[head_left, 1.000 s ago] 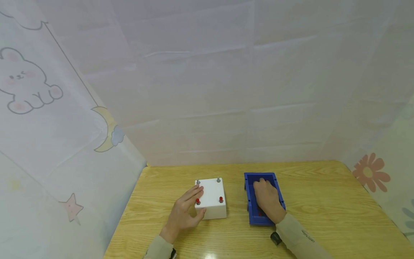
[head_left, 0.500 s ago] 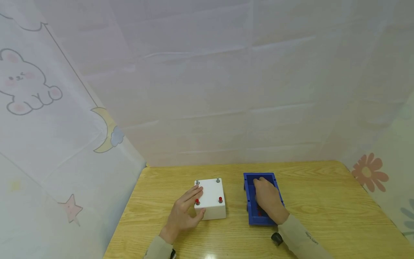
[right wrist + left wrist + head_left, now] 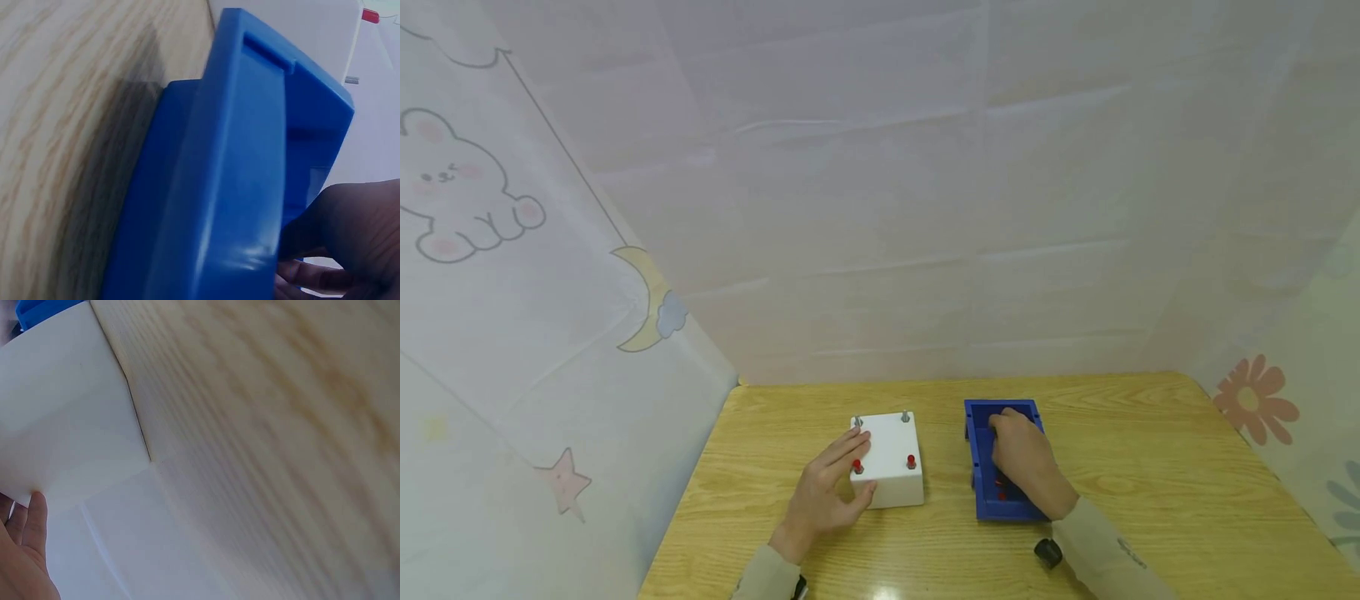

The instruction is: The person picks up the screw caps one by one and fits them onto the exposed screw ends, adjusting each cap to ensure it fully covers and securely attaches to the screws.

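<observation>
A white box [image 3: 891, 454] stands on the table with upright threaded metal studs at its top corners. The two near studs carry a red cap [image 3: 911, 461] each; the far studs [image 3: 906, 417] show bare metal. My left hand [image 3: 823, 492] rests on the box's left side, its straight fingers lying on the top and the thumb against the front face. To the right is a blue bin [image 3: 1000, 512] with small red pieces [image 3: 1002, 495] inside. My right hand [image 3: 1026, 458] reaches into it, fingers bent downward. Their tips are hidden, so whether they pinch anything cannot be told.
Both things stand on a wood-grain table [image 3: 1150, 475]. A pale sheet [image 3: 880, 208] rises behind the table's far edge, and printed sheets stand at the left and right. A black round object [image 3: 1048, 552] shows beside the right sleeve [image 3: 1108, 550].
My right hand has shifted slightly toward the right within the bin, and more red pieces show below it. The left hand stays on the box.
</observation>
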{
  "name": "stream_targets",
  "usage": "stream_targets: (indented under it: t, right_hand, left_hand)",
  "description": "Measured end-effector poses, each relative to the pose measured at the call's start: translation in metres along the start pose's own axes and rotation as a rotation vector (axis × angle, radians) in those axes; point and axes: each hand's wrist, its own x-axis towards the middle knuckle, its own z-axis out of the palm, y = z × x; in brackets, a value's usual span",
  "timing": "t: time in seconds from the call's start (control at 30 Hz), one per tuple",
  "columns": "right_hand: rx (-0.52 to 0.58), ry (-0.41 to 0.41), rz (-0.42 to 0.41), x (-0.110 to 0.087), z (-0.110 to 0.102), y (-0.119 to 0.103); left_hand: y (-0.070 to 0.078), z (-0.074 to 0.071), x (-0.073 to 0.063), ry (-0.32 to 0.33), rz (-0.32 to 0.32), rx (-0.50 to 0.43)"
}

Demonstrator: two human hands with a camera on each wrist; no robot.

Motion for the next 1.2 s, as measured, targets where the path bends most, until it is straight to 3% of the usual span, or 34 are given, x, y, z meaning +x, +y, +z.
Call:
stream_targets:
  t: [0.33, 0.7, 1.2]
  right_hand:
    - [0.098, 0.116, -0.069, -0.003, -0.018, -0.007]
    - [0.148, 0.140, -0.095, -0.003, -0.026, -0.015]
    - [0.207, 0.208, -0.150, 0.002, -0.029, -0.021]
  left_hand:
    - [0.000, -0.001, 0.001, -0.006, -0.009, -0.003]
    - [0.000, -0.001, 0.000, -0.023, -0.030, -0.005]
    - [0.000, 0.001, 0.000, -0.008, -0.009, -0.008]
